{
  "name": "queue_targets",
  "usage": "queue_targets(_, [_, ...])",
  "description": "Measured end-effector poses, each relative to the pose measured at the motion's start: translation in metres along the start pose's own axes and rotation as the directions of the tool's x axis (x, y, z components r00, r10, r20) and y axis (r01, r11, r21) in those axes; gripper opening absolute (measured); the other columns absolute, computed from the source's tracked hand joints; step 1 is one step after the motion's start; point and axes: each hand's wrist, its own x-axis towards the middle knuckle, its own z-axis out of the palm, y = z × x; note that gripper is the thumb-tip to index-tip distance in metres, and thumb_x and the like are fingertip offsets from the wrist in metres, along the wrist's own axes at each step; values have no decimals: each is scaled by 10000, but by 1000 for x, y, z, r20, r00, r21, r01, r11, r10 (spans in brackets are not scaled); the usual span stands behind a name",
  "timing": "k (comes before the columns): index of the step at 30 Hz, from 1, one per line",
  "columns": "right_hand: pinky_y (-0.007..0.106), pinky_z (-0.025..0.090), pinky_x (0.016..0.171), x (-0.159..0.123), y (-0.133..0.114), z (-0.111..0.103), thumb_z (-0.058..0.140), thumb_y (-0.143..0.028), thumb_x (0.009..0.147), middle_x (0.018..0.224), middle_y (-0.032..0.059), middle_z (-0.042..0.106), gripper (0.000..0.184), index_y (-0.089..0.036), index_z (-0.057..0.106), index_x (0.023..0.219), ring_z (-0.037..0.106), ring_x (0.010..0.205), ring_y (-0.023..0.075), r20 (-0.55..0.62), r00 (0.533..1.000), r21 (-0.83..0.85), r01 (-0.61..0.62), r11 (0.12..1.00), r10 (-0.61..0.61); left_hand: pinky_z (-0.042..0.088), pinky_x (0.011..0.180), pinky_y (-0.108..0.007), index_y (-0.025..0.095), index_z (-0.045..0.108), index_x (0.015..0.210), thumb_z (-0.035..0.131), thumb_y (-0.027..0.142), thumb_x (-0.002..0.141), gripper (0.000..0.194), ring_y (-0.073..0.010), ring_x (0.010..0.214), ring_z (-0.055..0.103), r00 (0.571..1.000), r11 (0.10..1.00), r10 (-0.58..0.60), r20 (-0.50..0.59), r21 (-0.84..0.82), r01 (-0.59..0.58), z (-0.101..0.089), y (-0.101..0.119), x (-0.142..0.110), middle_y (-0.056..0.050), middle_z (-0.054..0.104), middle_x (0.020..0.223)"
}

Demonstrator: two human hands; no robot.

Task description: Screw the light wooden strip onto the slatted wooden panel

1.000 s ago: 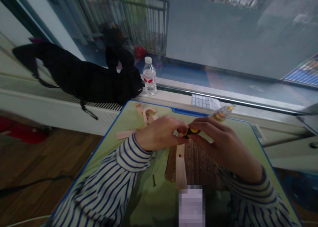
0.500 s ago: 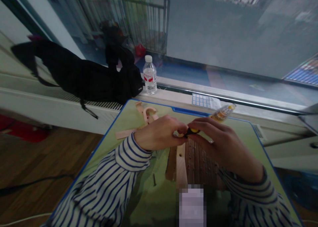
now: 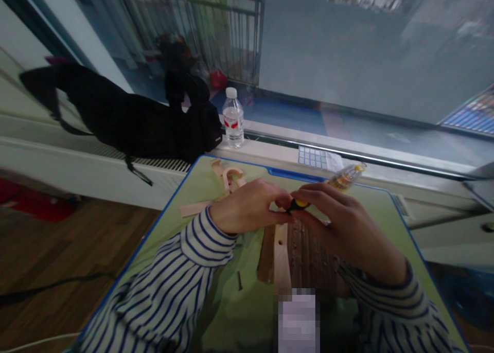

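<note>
My right hand (image 3: pixel 343 229) is closed around a small yellow-and-black tool handle (image 3: pixel 299 205), which looks like a screwdriver, over the middle of a green mat (image 3: pixel 200 188). My left hand (image 3: pixel 247 206) is curled beside it, fingertips pinched at the same spot; what they pinch is hidden. Beneath both hands stands a wooden assembly (image 3: pixel 297 255) of pale boards and a darker slatted panel with rows of small holes. Both sleeves are white with blue stripes.
Loose wooden cut-outs (image 3: pixel 227 180) and a flat strip (image 3: pixel 195 209) lie at the mat's far left. A small screw (image 3: pixel 240 280) lies near my left forearm. A clear tube (image 3: pixel 345 176), a water bottle (image 3: pixel 233 119) and a black bag (image 3: pixel 135 119) sit on the sill.
</note>
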Motion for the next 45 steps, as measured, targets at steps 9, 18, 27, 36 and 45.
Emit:
queue_targets(9, [377, 522, 860, -1, -2, 1, 489, -197, 931, 1155, 65, 633, 290, -223, 562, 1210, 614, 1008, 185, 36, 999, 34, -1, 999, 0, 378, 688, -238, 188, 665, 859, 622, 300, 855, 120, -126, 744, 607, 998, 999, 53, -21, 3, -53, 1, -3, -1, 18, 658, 775])
queue_targets(18, [327, 523, 811, 0, 4, 5, 526, -241, 922, 1067, 57, 638, 191, -192, 585, 1097, 626, 940, 166, -6, 1000, -3, 24, 1000, -24, 364, 645, -243, 176, 665, 880, 578, 244, 864, 112, -139, 747, 602, 998, 997, 51, 30, 50, -53, -1, 0, -3, -1, 658, 785])
queue_targets(27, [317, 513, 829, -1, 4, 5, 531, -233, 919, 1076, 56, 629, 207, -195, 575, 1117, 622, 947, 159, -8, 1000, -16, 20, 1000, -20, 377, 668, -247, 166, 659, 881, 647, 312, 829, 155, -141, 755, 616, 999, 999, 34, -21, 30, -33, 0, 0, -1, 7, 669, 796])
queue_targets(36, [342, 499, 886, 0, -3, 1, 520, -193, 912, 1163, 48, 615, 283, -200, 545, 1194, 595, 1021, 167, 51, 999, -7, -2, 1000, 3, 363, 659, -247, 170, 655, 833, 596, 361, 869, 203, -137, 722, 604, 995, 992, 93, -37, 85, -90, 2, -6, -1, 9, 651, 750])
queue_targets(45, [336, 518, 813, 0, 1, 8, 528, -239, 918, 1073, 51, 632, 180, -190, 551, 1089, 621, 938, 174, 3, 1000, -58, 1, 998, -1, 376, 663, -247, 175, 676, 878, 599, 223, 842, 98, -141, 752, 614, 998, 997, 62, 24, 51, -63, 1, -4, -2, 1, 673, 783])
